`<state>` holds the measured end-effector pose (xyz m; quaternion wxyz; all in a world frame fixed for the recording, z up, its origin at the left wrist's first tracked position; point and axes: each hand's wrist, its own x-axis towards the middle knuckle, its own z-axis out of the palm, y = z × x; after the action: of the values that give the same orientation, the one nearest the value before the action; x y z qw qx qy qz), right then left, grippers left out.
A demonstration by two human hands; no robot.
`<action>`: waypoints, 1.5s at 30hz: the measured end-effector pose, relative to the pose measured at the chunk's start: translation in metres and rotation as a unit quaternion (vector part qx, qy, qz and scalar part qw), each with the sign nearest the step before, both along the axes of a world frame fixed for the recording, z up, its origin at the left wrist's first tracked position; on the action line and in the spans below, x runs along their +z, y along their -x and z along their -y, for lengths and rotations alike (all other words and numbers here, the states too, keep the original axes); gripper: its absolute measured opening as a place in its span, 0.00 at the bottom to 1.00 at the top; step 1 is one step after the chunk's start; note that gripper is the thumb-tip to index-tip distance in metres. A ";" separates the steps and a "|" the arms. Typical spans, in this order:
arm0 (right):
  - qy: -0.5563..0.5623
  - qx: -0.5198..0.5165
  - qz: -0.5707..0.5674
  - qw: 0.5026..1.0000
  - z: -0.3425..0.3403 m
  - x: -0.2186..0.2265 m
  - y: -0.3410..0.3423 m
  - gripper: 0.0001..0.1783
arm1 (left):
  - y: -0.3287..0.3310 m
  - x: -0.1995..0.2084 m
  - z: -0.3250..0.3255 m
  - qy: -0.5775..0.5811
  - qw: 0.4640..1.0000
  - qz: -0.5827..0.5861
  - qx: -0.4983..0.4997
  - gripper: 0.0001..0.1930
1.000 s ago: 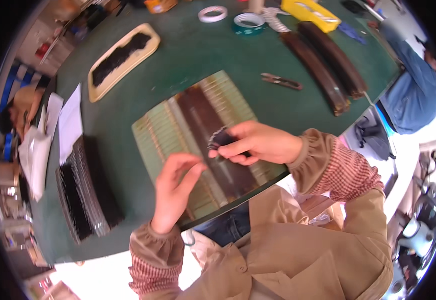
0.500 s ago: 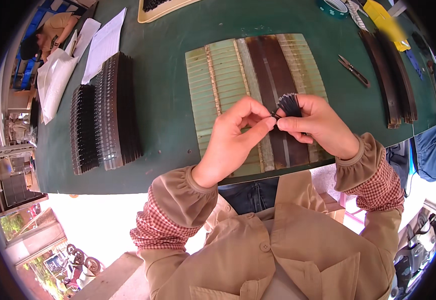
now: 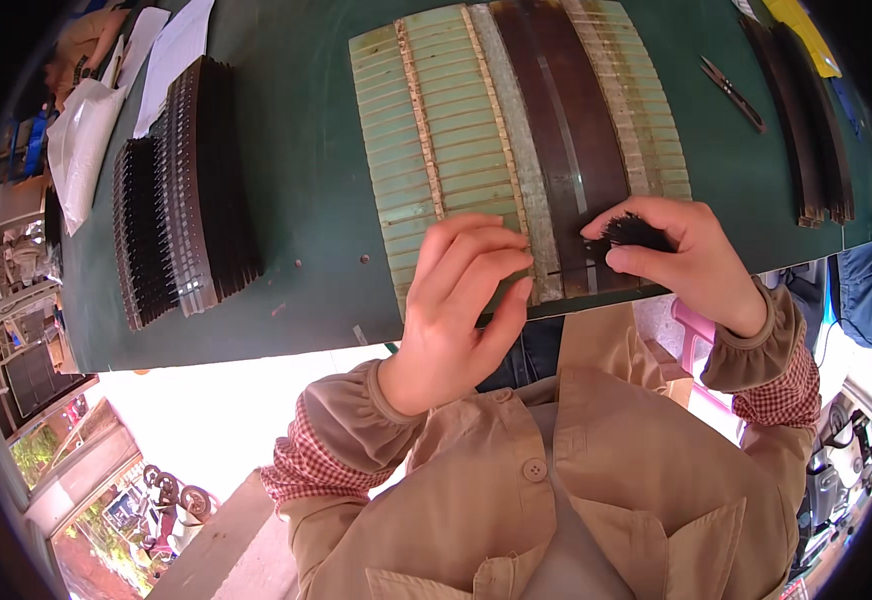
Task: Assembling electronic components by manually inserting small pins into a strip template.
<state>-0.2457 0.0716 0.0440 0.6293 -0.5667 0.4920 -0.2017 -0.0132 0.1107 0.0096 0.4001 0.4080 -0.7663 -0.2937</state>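
Observation:
My right hand (image 3: 676, 255) pinches a bunch of short black strands (image 3: 638, 232) between thumb and fingers. It is over the near right part of a light green ribbed board (image 3: 456, 140), which has a dark brown band (image 3: 556, 110) running along it. My left hand (image 3: 471, 295) hovers at the board's near edge, fingers curved and thumb apart, with nothing visible in it. Just right of its fingertips, a thin dark piece (image 3: 574, 270) lies across the band's near end. The lower ends of the strands are hidden by my right fingers.
Black toothed strips (image 3: 181, 200) stand in rows on the left of the green table (image 3: 306, 150). Thread snips (image 3: 733, 95) and long dark strips (image 3: 801, 130) lie on the right. Paper (image 3: 176, 60), a white plastic bag (image 3: 84, 145) and another person (image 3: 86, 45) are at the far left.
My hands have come apart from each other: the right moved right with the bunch, and the left opened its pinch. The whole view has shifted, so the table sits higher.

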 end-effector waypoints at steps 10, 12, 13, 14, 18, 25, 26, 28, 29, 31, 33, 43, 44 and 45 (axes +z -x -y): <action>0.194 0.050 -0.068 0.977 -0.009 -0.016 -0.004 0.12 | -0.003 -0.011 -0.025 0.037 0.997 0.050 0.038 0.10; 0.190 0.040 -0.069 0.978 -0.010 -0.016 -0.006 0.12 | -0.004 -0.013 -0.025 0.044 0.997 0.056 0.035 0.11; 0.203 0.045 -0.083 0.975 -0.011 -0.015 -0.007 0.12 | -0.004 -0.013 -0.025 0.050 0.996 0.063 0.033 0.12; 0.216 0.050 -0.096 0.970 -0.012 -0.014 -0.007 0.11 | -0.003 -0.013 -0.025 0.050 0.996 0.062 0.032 0.12; 0.243 0.063 -0.138 0.958 -0.017 -0.015 -0.010 0.10 | 0.006 -0.013 -0.029 0.085 0.984 0.155 0.017 0.19; 0.334 0.053 -0.213 0.917 -0.026 -0.013 -0.009 0.09 | 0.009 -0.009 -0.034 0.072 0.973 0.221 0.000 0.23; 0.345 0.028 -0.205 0.916 -0.024 -0.014 -0.005 0.08 | 0.008 -0.005 -0.033 0.044 0.976 0.212 -0.004 0.22; 0.282 0.002 -0.145 0.948 -0.018 -0.011 0.006 0.07 | 0.003 -0.001 -0.031 0.029 0.983 0.179 -0.003 0.21; 0.217 -0.024 -0.085 0.972 -0.015 -0.010 0.009 0.06 | 0.003 0.000 -0.029 0.013 0.989 0.145 -0.002 0.19; 0.163 -0.026 -0.036 0.986 -0.012 -0.009 0.007 0.05 | 0.005 0.004 -0.023 -0.042 0.997 0.069 0.002 0.17; 0.089 -0.031 0.043 0.995 -0.011 -0.010 0.001 0.06 | 0.012 0.005 -0.016 -0.094 0.996 -0.009 0.005 0.14; 0.046 0.015 0.070 0.996 -0.006 -0.014 -0.006 0.15 | 0.022 -0.005 -0.006 -0.150 0.973 -0.174 -0.020 0.07; 0.043 0.017 0.079 0.996 -0.006 -0.015 -0.007 0.15 | 0.025 -0.001 -0.007 -0.164 0.970 -0.177 -0.007 0.07; 0.043 0.017 0.079 0.996 -0.006 -0.014 -0.008 0.15 | 0.028 0.001 -0.007 -0.177 0.967 -0.180 0.007 0.08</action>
<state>-0.2377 0.0773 0.0296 0.6447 -0.5836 0.4219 -0.2566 -0.0408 0.1174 0.0102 0.4547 0.4180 -0.6144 -0.4909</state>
